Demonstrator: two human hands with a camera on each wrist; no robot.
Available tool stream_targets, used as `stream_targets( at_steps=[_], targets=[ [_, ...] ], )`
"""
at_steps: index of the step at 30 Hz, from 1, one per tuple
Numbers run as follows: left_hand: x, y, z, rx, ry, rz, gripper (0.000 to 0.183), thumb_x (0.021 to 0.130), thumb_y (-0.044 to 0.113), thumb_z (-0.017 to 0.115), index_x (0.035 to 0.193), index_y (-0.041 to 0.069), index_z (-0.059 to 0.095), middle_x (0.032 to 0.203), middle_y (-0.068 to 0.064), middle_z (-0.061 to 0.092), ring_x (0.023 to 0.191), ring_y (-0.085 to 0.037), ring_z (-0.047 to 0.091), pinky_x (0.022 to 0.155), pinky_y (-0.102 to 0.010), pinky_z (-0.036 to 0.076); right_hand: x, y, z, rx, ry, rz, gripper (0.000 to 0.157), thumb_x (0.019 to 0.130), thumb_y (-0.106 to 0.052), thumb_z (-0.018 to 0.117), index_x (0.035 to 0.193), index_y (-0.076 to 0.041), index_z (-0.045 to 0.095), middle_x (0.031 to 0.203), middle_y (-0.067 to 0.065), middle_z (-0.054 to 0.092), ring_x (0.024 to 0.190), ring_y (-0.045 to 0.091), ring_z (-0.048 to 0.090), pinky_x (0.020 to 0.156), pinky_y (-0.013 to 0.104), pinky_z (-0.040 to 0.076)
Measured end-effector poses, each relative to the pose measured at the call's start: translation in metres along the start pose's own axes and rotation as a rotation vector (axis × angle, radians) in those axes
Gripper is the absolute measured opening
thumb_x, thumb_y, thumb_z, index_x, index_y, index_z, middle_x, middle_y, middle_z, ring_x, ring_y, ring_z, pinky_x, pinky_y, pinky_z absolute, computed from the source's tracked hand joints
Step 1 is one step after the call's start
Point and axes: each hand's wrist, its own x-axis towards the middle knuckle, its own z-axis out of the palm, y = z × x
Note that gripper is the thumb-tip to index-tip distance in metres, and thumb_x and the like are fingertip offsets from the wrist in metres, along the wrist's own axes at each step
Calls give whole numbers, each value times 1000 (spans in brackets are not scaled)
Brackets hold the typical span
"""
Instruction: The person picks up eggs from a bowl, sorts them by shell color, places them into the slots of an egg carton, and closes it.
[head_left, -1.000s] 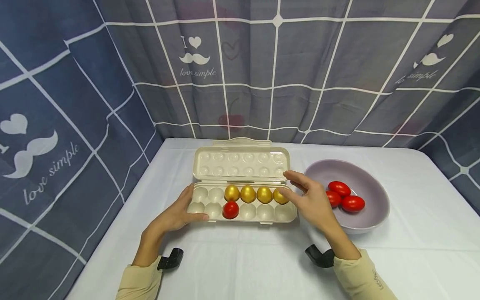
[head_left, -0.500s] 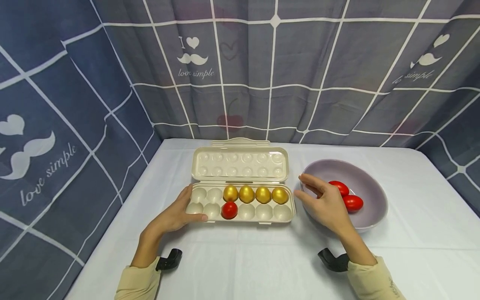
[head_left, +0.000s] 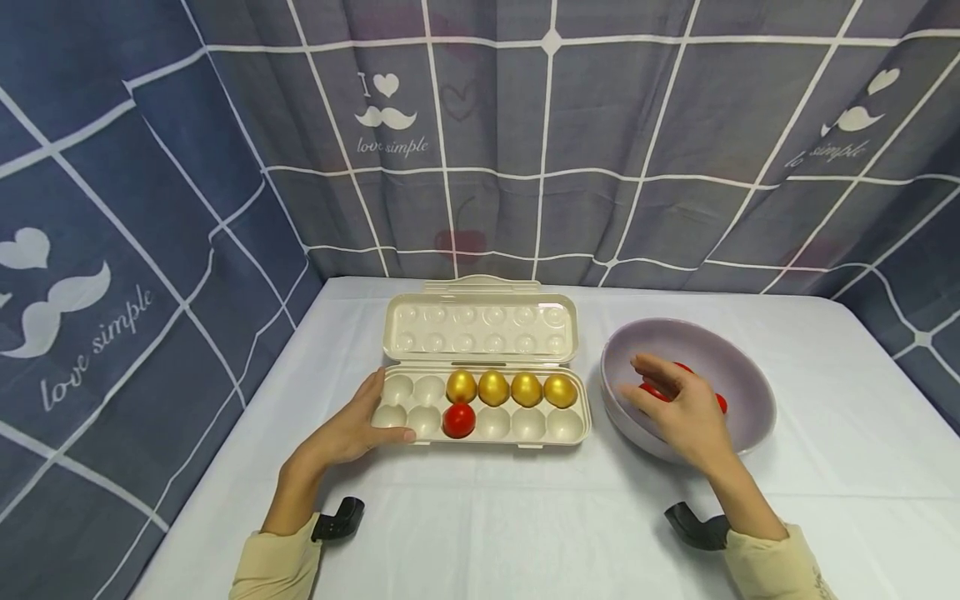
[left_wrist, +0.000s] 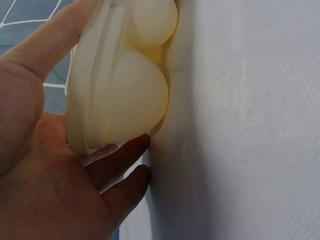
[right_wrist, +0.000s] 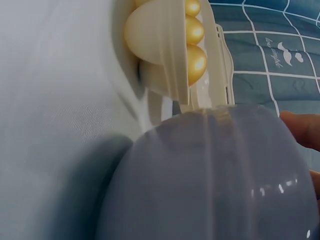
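A cream plastic egg carton (head_left: 435, 444) lies on the table with its lid (head_left: 480, 329) raised at the back. My left hand (head_left: 345, 429) holds its left end, thumb along the front edge and fingers round the side. Several gold eggs (head_left: 527, 389) fill the right part of the back row. One red egg (head_left: 459, 421) sits in the front row, third pocket from the left. Over the lilac bowl (head_left: 752, 400) hovers my right hand (head_left: 686, 412), fingers parted and holding nothing. Red eggs (head_left: 722, 403) in the bowl are partly hidden beneath it.
A white cloth (head_left: 480, 533) covers the table. Grey-blue checked curtains (head_left: 495, 167) hang behind and on the left. Black wrist mounts (head_left: 339, 518) stick out at both sleeves.
My right hand has left the rightmost gold egg, now uncovered in its pocket, and moved right over the bowl. The left hand keeps its hold on the carton.
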Motion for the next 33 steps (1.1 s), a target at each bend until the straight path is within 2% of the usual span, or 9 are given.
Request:
stream_targets(
  at_steps=[11, 17, 20, 25, 30, 33],
  targets=[
    [0, -2, 1, -6, -1, 3, 113, 80, 30, 83, 157, -1, 6, 160, -22, 9, 146, -39, 10, 114, -60, 9, 0, 6, -12, -77, -1, -14, 42, 85, -9, 77, 123, 6, 65, 114, 20, 68, 94, -15, 55, 80, 9, 46],
    [0, -1, -1, -12, -2, -9, 115, 80, 30, 83, 156, -2, 3, 161, -23, 8, 146, -40, 9, 114, -61, 9, -1, 9, -17, -119, 6, -26, 42, 83, -10, 79, 121, 4, 66, 110, 20, 70, 95, 0, 63, 80, 9, 45],
    [0, -2, -1, -15, -3, 5, 114, 79, 30, 83, 157, -1, 4, 160, -22, 9, 145, -40, 10, 114, -61, 9, -2, 10, -17, -136, 9, -28, 44, 83, -9, 80, 122, 5, 66, 111, 21, 69, 97, 12, 67, 79, 9, 44],
    [1, 0, -1, -15, -2, -16, 115, 79, 31, 83, 157, -1, 4, 161, -21, 8, 146, -39, 8, 114, -61, 9, -2, 13, -15, -173, 15, -26, 46, 82, -10, 80, 123, 5, 65, 113, 21, 69, 101, 29, 66, 80, 8, 42],
    [1, -1, -1, -23, -3, -17, 116, 79, 30, 83, 157, 0, 3, 161, -21, 8, 146, -39, 8, 114, -60, 9, -2, 15, -16, -190, -32, -13, 51, 83, -11, 80, 125, 9, 61, 116, 25, 67, 104, 39, 64, 80, 7, 39],
    [0, -1, -1, -25, -2, -10, 115, 79, 29, 83, 157, 0, 3, 160, -21, 9, 146, -39, 10, 114, -60, 10, -1, 15, -17, -228, -64, -1, 53, 83, -14, 80, 126, 9, 61, 117, 25, 66, 106, 39, 63, 82, 13, 41]
  ],
)
